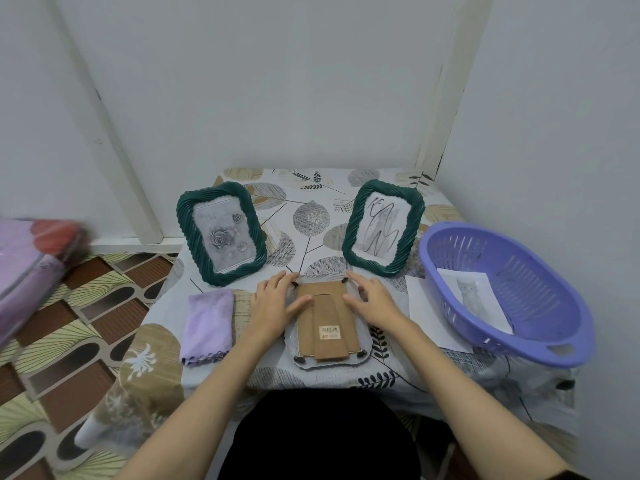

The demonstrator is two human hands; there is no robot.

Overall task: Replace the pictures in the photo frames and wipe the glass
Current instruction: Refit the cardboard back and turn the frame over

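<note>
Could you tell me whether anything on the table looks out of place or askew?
Mostly tidy. The purple basket overhangs the table's right front edge and rests on a loose sheet; the frame under both hands lies face down, as the work needs.

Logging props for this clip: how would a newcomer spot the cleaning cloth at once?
Start at the leaf-patterned table in the corner. On its near left side, below the green rose frame and beside the left hand, lies the folded cloth. It is the only lilac fabric with a scalloped hem.
</note>
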